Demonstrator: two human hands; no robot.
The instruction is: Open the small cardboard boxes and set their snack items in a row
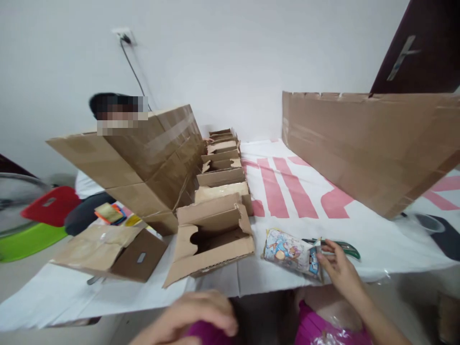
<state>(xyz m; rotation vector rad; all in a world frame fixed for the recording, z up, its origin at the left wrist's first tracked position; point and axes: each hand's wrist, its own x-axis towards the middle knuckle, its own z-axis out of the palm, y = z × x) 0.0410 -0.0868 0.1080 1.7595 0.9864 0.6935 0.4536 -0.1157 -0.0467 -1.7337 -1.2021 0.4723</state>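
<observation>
A white-covered table (230, 280) bears a tall cardboard wall (366, 148) at right, then an open carton (215, 251); right of that lies an illustrated packet (290, 254) — its end pinched by the right hand (339, 270). The left hand (201, 308) hangs half-open near the edge — a green cutter (349, 249) lies behind the packet.

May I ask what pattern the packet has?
The packet bears a cartoon figure, best in the head view.

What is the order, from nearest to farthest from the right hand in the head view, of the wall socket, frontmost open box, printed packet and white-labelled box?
1. Printed packet: right at the right hand.
2. Frontmost open box: left of the packet.
3. White-labelled box: farther left.
4. Wall socket: up on the wall.
</observation>
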